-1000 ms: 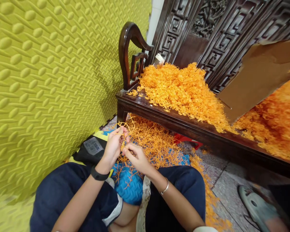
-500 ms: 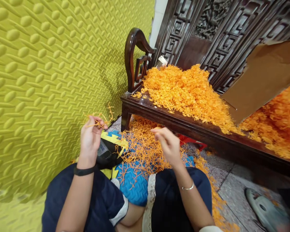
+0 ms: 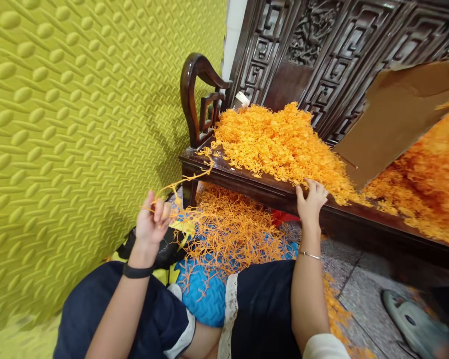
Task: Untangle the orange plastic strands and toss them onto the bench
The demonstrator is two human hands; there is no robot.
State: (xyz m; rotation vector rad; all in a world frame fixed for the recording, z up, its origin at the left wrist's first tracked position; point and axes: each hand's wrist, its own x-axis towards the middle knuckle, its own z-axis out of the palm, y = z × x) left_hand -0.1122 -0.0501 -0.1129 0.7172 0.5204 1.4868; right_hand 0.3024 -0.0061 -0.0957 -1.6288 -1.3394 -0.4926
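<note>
My left hand, low on the left beside the yellow wall, has its fingers closed around a thin orange branching plastic strand. The strand arcs out to the right, toward the bench's front corner. My right hand is at the front edge of the bench, its fingers apart at the near side of a heap of small orange plastic pieces. Whether its fingertips touch the heap I cannot tell. Below, a tangle of bare orange strands lies between my hands and the bench.
The dark wooden bench has a carved back and curved armrest. A cardboard sheet leans between two orange heaps. Blue foam mat shows between my legs. A grey slipper lies on the floor at right.
My right hand has moved right and up to the bench edge, and its fingers have opened. My left hand has shifted slightly right and down, with its strand now stretched farther out.
</note>
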